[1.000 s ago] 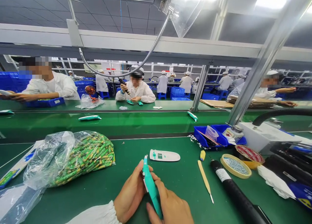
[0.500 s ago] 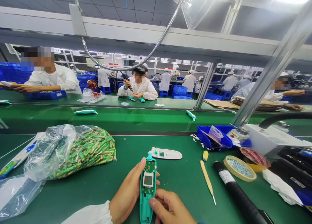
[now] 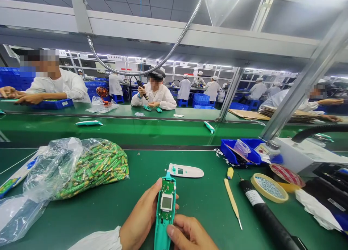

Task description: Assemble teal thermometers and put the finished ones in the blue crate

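Note:
Both my hands hold a teal device shell upright over the green bench, its open side facing me. Inside it sit a green circuit board and a small grey screen. My left hand wraps its left side, thumb near the top. My right hand grips the lower part, thumb on the shell's edge. The matching white front cover lies flat on the bench just beyond. A cream pointed stick and a black electric screwdriver lie to the right.
A clear bag of green-yellow batteries lies at left. Blue bins, tape rolls and a white machine crowd the right. Beyond runs a green conveyor carrying teal devices; people in white coats work across it.
I turned the teal shell from edge-on to open side facing me, showing the circuit board. My right hand shifted lower on it. The devices on the conveyor drifted left.

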The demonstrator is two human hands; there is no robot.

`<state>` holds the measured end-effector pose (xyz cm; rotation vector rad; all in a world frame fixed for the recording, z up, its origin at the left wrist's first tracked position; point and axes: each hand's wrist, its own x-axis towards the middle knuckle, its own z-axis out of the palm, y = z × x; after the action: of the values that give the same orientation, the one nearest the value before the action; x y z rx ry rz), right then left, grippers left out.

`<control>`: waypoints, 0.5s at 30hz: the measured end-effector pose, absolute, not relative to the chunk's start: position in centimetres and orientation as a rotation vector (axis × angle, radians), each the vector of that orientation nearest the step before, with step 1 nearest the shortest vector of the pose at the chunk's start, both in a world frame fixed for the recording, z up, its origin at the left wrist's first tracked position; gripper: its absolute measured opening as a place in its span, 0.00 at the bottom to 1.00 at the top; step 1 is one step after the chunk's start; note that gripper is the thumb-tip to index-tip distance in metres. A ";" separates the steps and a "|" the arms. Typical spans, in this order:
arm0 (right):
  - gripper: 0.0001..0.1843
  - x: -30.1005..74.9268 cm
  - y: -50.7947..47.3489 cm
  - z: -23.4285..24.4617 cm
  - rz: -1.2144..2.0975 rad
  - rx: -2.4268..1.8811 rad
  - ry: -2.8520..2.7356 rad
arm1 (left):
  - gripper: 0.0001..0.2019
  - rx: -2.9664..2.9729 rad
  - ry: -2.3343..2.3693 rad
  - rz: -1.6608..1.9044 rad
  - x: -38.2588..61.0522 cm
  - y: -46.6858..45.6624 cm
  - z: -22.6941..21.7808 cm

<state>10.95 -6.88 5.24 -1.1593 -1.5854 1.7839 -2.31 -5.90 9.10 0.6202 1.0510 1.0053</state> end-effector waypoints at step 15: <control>0.31 11.2 -7.0 4.5 1.851 -1.024 -1.512 | 0.21 0.546 1.022 0.979 -2.4 -5.9 9.2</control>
<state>11.25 -7.04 4.52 -1.0242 -1.5123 1.8513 -2.41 -5.87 9.18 0.5459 1.0221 0.9789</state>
